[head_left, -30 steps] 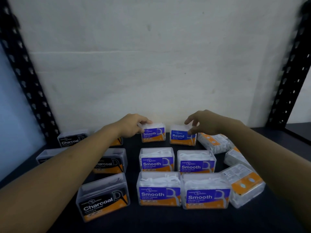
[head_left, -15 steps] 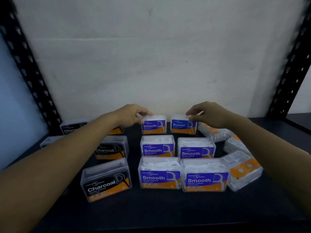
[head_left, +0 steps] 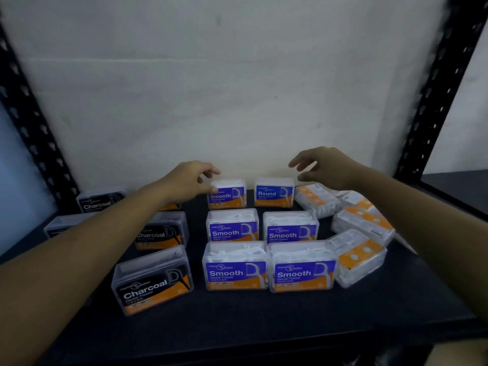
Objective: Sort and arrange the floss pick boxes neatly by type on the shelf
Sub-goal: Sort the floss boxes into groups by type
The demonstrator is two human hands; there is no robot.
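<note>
My left hand point(head_left: 188, 182) grips the top left edge of the rear Smooth box point(head_left: 228, 195) at the back of the dark shelf point(head_left: 264, 313). My right hand point(head_left: 324, 167) hovers open, fingers spread, just above and right of the Round box point(head_left: 274, 192), not touching it. Several more Smooth boxes stand upright in two rows in front, among them one at the front middle point(head_left: 235, 266). Charcoal boxes sit on the left, one at the front point(head_left: 153, 281) and one at the back point(head_left: 100, 200). Several white and orange boxes point(head_left: 361, 223) lie tilted on the right.
A white wall point(head_left: 237, 88) closes the shelf's back. Black perforated uprights stand at the left point(head_left: 31, 122) and right point(head_left: 435, 96). The shelf's front strip is bare dark board. My left forearm covers part of the Charcoal boxes.
My right hand has lifted off the Round box and opened. My left hand stays on the rear Smooth box.
</note>
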